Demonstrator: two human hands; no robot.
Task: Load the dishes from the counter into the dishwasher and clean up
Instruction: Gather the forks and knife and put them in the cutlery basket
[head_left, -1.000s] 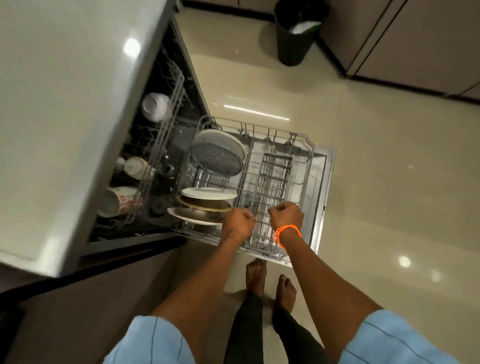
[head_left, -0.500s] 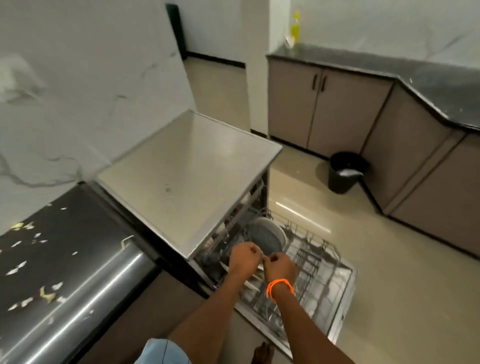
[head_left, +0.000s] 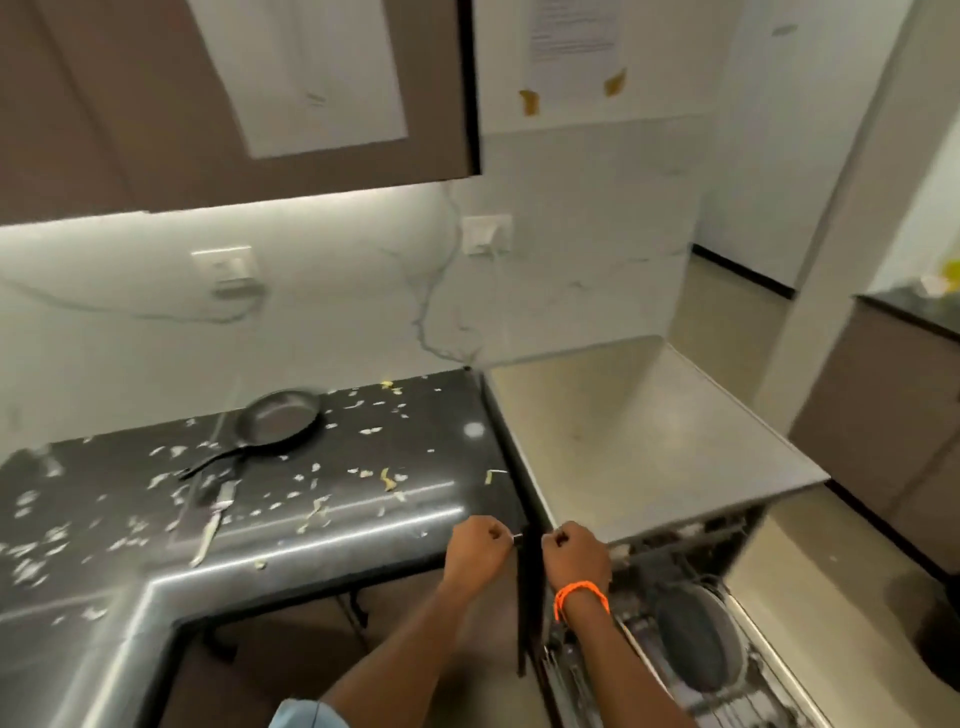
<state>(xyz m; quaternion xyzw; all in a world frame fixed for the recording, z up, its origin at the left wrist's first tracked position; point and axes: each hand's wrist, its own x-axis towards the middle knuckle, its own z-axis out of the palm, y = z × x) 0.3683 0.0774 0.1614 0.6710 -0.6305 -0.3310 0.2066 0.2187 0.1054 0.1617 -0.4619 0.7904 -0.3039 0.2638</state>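
Note:
A black frying pan (head_left: 275, 418) lies on the dark counter (head_left: 363, 525), its handle pointing toward me. A knife (head_left: 213, 519) lies in front of it near the counter's edge. At the lower right the dishwasher (head_left: 639, 441) stands open with its lower rack (head_left: 769, 670) pulled out, and a dark round plate (head_left: 696, 644) stands in it. My left hand (head_left: 475, 545) and my right hand (head_left: 574, 553), which has an orange band at the wrist, are curled into fists in the air side by side. They hover just in front of the counter's corner, and I see nothing held in either.
Pale food scraps are scattered all over the counter. A wall cabinet (head_left: 234, 93) hangs above it. A black bin (head_left: 935, 623) stands on the floor at the right edge, with more cabinets and a second dark counter (head_left: 914, 312) beyond.
My view has swung up and left from the dishwasher rack to the counter. The pan and knife have come into sight. Both fists stayed curled and close together.

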